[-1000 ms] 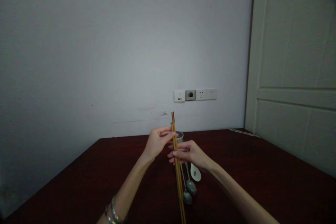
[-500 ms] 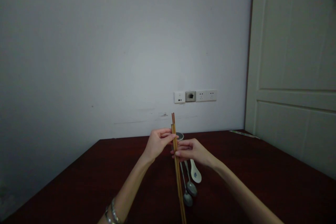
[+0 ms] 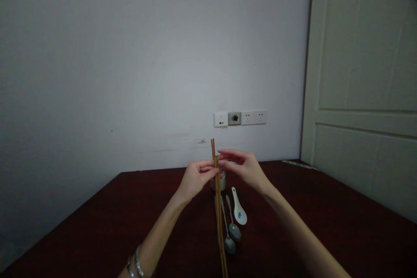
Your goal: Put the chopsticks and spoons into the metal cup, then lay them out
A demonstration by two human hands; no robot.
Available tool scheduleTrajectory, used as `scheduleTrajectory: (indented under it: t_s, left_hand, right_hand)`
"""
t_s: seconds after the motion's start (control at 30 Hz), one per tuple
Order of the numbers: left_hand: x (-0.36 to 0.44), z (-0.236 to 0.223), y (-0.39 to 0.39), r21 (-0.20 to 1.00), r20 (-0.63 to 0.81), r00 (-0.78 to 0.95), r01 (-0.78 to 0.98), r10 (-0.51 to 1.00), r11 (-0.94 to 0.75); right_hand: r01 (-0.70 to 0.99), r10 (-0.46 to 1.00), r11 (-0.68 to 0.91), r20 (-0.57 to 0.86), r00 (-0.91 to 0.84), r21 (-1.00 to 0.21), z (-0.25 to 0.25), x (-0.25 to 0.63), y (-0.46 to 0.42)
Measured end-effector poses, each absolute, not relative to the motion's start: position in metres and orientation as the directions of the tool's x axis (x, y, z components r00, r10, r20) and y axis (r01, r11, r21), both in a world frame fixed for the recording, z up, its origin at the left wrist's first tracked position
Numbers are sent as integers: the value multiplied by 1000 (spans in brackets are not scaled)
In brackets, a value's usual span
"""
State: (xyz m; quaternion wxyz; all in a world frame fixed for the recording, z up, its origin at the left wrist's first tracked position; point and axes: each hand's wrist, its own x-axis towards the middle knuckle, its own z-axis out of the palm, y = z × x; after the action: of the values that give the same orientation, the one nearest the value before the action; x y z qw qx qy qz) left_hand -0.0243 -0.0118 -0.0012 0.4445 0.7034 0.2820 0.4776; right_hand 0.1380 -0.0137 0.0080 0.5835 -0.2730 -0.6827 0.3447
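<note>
Several long wooden chopsticks [image 3: 218,208] slant toward me in a narrow bundle, two reddish tips rising above the rest. My left hand [image 3: 195,179] is closed on them, thumb and fingers pinching the upper part. At the bundle's upper ends is my right hand [image 3: 244,166], its thumb and a fingertip against the sticks and its index finger stretched above. Behind the bundle, partly hidden, stands a small cup-like container [image 3: 223,181]. On the table lie a white spoon with a blue mark [image 3: 240,214] and two metal spoons, one longer [image 3: 230,245] and one beside it [image 3: 235,231].
The dark red table [image 3: 146,217] reaches back to a pale wall [image 3: 146,74]. Wall sockets [image 3: 247,118] sit above its far edge. A white panelled door [image 3: 365,95] stands at the right, and a thin strip [image 3: 299,164] lies near the back right corner.
My right hand has moved up along the chopsticks to their upper ends, uncovering the handles of the spoons and more of the container. My left hand keeps its hold.
</note>
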Motion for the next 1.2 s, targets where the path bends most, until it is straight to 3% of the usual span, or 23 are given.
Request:
scheduleTrajectory:
  t_s: [1.2]
  left_hand:
    - [-26, -10, -8, 888, 402, 377, 61, 834, -456]
  right_hand:
    - [134, 676, 735, 702, -224, -665, -2, 136, -4]
